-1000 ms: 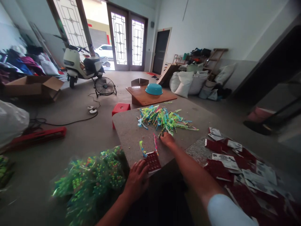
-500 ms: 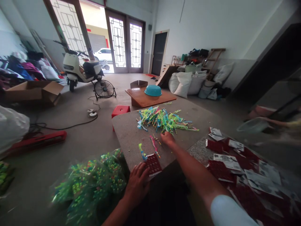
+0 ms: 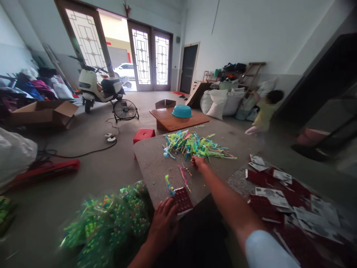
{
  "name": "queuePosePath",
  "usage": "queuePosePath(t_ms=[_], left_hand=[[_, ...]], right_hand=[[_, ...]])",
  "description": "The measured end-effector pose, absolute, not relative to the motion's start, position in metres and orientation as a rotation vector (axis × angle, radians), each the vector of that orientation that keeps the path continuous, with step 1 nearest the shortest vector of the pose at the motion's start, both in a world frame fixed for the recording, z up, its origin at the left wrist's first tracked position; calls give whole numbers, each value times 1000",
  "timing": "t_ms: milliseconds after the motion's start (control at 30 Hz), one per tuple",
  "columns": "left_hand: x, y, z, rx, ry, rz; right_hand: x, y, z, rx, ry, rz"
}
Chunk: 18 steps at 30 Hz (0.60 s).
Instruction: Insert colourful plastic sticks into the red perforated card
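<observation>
Your right hand is stretched out at the near edge of the heap of neon strips, fingers curled together on the pile's fringe. You cannot tell from this view whether a strip is actually pinched.

Your left hand lies flat, fingers spread and pressing the near end of the red card at the table edge.

Risks, as judged from this frame:
1. The strips are tangled. Pulling 1 may drag several along and scatter them toward the far edge.
2. The card overhangs the table edge under your left fingers. If the pressure eases, it could tip off toward the bag of finished pieces below.
3. 2 loose strips, a blue-green strip and a pink strip, lie between your hands. A returning wrist could sweep them away.

Appearance: the strips are thin, limp and light, in bright green, blue, yellow and pink. The card is small, dark red, with a grid of pale dots, just left of your right forearm.
</observation>
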<state>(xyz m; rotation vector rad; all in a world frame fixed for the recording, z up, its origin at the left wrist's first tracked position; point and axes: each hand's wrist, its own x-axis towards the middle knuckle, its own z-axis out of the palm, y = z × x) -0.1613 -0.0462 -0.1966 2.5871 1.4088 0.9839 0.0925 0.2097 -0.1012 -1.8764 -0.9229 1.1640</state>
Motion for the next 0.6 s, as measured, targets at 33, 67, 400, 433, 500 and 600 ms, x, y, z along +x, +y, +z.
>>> queuePosePath(t_ms=[33, 67, 400, 433, 500, 600], left_hand=[[-161, -46, -197, 2589, 1412, 982], [-161, -46, -196, 2589, 1417, 980], [-161, -47, -190, 2557, 1388, 962], [-161, -47, -188, 2551, 1382, 945], [-161, -48, -184, 2533, 1379, 922], [-161, -49, -180, 2512, 1388, 913]], right_hand=[[95, 203, -95, -1831, -895, 1222], [97, 194, -89, -1799, -873, 1278], [115, 85, -91, -1509, -891, 1731], [115, 79, -98, -1503, -933, 1742], [116, 72, -110, -1495, -1019, 1741], [115, 66, -116, -1434, -1121, 1701]])
